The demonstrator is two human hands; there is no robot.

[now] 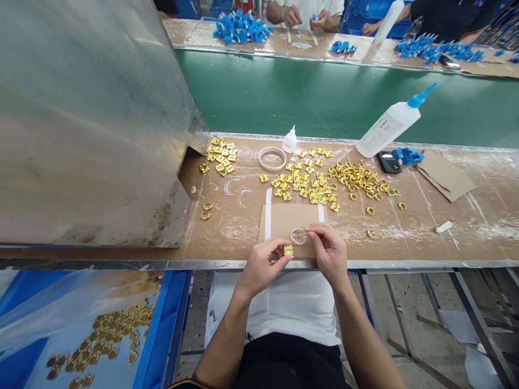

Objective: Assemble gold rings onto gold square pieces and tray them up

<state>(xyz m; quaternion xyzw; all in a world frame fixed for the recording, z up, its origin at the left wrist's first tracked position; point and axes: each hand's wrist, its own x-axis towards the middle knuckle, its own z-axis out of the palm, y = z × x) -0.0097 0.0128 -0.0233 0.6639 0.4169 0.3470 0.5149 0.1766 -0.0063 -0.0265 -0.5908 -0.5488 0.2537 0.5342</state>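
Note:
Between the thumb and fingers of my left hand (265, 263) is a gold square-topped piece (288, 250), held at the table's front edge. My right hand (329, 253) pinches a thin stick (302, 234), whose tip is over a small round clear dish (299, 241). The dish lies on a cardboard pad (290, 217) fixed with white tape strips. Beyond the pad spreads a group of gold square-topped pieces (304, 181). Gold rings (360, 177) are heaped to their right.
A metal housing (93, 124) stands at left. Behind the work are a tape roll (263, 160), a small white bottle (289, 141) and a large tilted bottle (389, 128). A blue bin (156, 335) holds gold parts below left. Co-workers' hands (292, 16) are across the green belt (259, 89).

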